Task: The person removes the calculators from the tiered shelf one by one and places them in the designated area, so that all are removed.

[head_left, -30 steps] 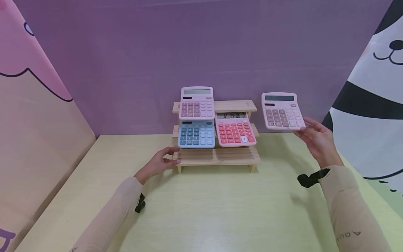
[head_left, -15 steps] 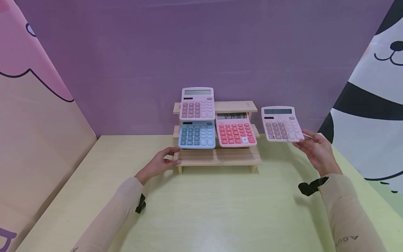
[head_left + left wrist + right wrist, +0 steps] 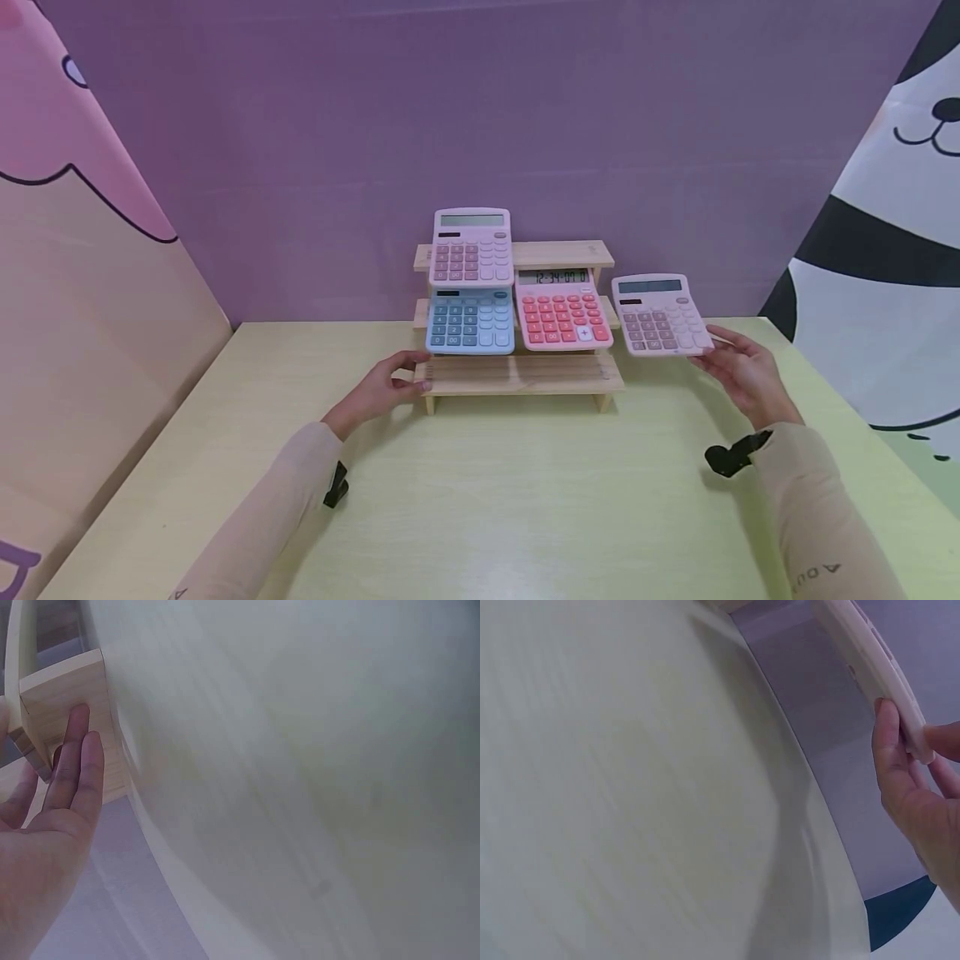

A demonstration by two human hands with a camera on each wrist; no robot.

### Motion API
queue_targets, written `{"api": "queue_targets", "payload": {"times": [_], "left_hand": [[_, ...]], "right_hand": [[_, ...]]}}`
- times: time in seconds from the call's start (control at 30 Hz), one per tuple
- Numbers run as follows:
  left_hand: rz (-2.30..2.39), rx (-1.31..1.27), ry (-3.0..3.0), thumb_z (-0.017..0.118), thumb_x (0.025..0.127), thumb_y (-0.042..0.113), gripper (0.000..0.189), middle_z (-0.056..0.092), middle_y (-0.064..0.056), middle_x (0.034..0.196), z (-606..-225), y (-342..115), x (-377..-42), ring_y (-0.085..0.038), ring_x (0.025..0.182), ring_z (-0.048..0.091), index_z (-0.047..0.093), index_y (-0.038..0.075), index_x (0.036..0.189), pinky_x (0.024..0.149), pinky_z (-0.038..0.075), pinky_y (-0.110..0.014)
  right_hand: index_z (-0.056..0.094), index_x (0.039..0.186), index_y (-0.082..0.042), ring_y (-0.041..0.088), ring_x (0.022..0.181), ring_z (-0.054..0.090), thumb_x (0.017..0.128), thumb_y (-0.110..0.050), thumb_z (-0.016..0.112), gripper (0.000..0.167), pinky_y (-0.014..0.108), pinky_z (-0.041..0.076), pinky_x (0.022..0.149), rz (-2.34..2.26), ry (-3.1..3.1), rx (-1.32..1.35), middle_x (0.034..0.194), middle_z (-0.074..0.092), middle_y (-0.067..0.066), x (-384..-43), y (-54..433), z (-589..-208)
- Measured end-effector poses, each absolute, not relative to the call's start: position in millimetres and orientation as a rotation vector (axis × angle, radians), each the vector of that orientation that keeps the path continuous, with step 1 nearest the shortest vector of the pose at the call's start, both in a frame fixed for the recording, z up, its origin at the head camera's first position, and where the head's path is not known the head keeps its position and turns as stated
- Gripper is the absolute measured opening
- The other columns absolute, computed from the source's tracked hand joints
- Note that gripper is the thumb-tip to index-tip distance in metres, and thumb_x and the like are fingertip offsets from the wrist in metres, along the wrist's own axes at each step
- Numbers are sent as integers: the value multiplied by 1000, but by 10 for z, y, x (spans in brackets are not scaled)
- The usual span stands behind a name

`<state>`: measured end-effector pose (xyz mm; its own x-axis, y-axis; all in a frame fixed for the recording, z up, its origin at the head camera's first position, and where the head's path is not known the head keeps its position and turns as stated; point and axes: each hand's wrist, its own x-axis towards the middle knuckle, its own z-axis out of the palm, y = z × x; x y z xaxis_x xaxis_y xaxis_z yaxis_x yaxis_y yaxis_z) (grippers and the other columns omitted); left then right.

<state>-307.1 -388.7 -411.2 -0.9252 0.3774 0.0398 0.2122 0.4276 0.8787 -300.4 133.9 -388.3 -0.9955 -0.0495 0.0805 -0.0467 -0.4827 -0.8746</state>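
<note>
My right hand [image 3: 742, 375] pinches a pale pink calculator [image 3: 660, 317] by its lower right corner, just right of the rack. The right wrist view shows the same calculator [image 3: 877, 664] edge-on, thumb on one face and fingers on the other, raised above the table. With thumb and fingers, my left hand [image 3: 377, 392] grips the left end of the bottom shelf of a three-tier wooden rack [image 3: 517, 383]. Another pale pink calculator [image 3: 471, 247] leans at the rack's top left. Below it sits a blue calculator [image 3: 470, 322]; a pink one with red keys [image 3: 564, 312] stands to their right.
The light wooden table [image 3: 510, 508] spreads out in front of the rack. A purple backdrop [image 3: 487, 108] rises behind it. Printed cartoon panels flank both sides, with a panda panel [image 3: 892, 275] on the right.
My right hand has lowered the pale pink calculator and brought it slightly left, closer to the rack. My left hand stays at the bottom shelf's end.
</note>
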Motion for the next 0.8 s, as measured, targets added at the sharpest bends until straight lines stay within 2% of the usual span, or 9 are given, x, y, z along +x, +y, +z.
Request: {"api": "queue_targets", "payload": {"times": [0.1, 0.17, 0.37, 0.57, 0.8], "left_hand": [[1509, 528, 2518, 65, 85, 23, 54, 44, -11, 126, -4124, -3892, -3075, -27, 109, 48, 43, 11, 133, 93, 47, -37], [1506, 523, 2521, 65, 85, 23, 54, 44, -11, 127, -4122, -3893, -3071, -27, 110, 47, 43, 11, 133, 94, 47, -37], [1505, 507, 2509, 65, 85, 23, 56, 44, -11, 128, -4113, -3894, -3072, -28, 110, 47, 41, 12, 135, 94, 46, -37], [1504, 519, 2512, 65, 85, 23, 55, 44, -11, 127, -4127, -3897, -3087, -28, 110, 47, 42, 12, 134, 93, 47, -37], [1515, 530, 2502, 65, 85, 24, 56, 44, -11, 127, -4141, -3897, -3099, -29, 107, 50, 42, 11, 134, 91, 48, -36]], "right_hand": [[60, 112, -4, 20, 85, 66, 89, 18, 36, 40, 31, 55, 74, -2710, 1559, -219, 95, 67, 8, -3020, 1327, -3933], [59, 109, -5, 20, 85, 66, 89, 18, 35, 39, 30, 56, 73, -2693, 1575, -216, 94, 67, 8, -3026, 1321, -3950], [52, 120, -7, 16, 85, 66, 91, 10, 43, 36, 28, 55, 74, -2595, 1701, -55, 97, 65, 1, -3008, 1315, -3955], [38, 136, -6, 13, 85, 65, 91, 8, 43, 47, 26, 55, 75, -2541, 1781, 20, 99, 62, -2, -3014, 1303, -3977], [21, 144, -4, 11, 84, 64, 90, 9, 44, 60, 26, 55, 75, -2492, 1833, 78, 96, 61, -4, -3043, 1290, -3986]]}}
